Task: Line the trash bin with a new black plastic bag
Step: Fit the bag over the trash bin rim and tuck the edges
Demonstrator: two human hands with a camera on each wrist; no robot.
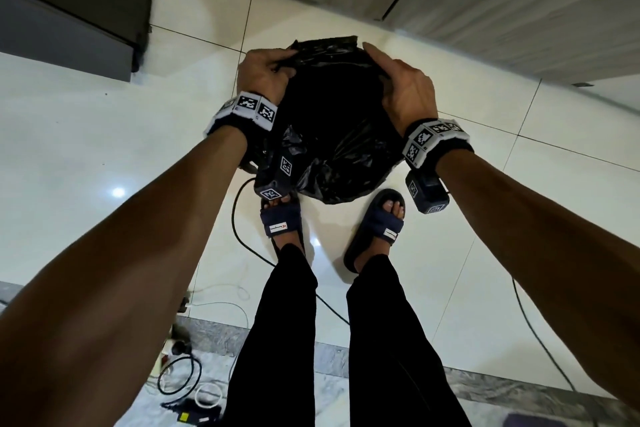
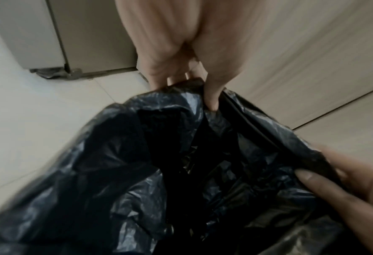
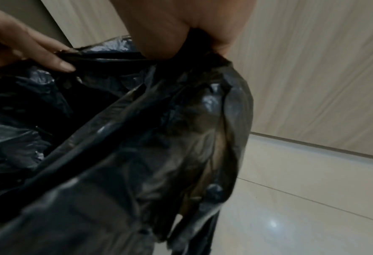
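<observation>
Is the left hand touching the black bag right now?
Touching. In the left wrist view the left hand pinches the bag at its top edge, thumb pressed on the plastic; the head view agrees.

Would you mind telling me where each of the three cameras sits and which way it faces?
Head: worn on the head, looking down at the black bag held open by the left hand and right hand; forearms, legs and sandalled feet show.
Left wrist: looks along the left hand into the bag's mouth, towards the cabinet.
Right wrist: looks along the right hand down the bag's side to the floor.
Shared: each wrist view shows the opposite hand on the bag's rim.
</observation>
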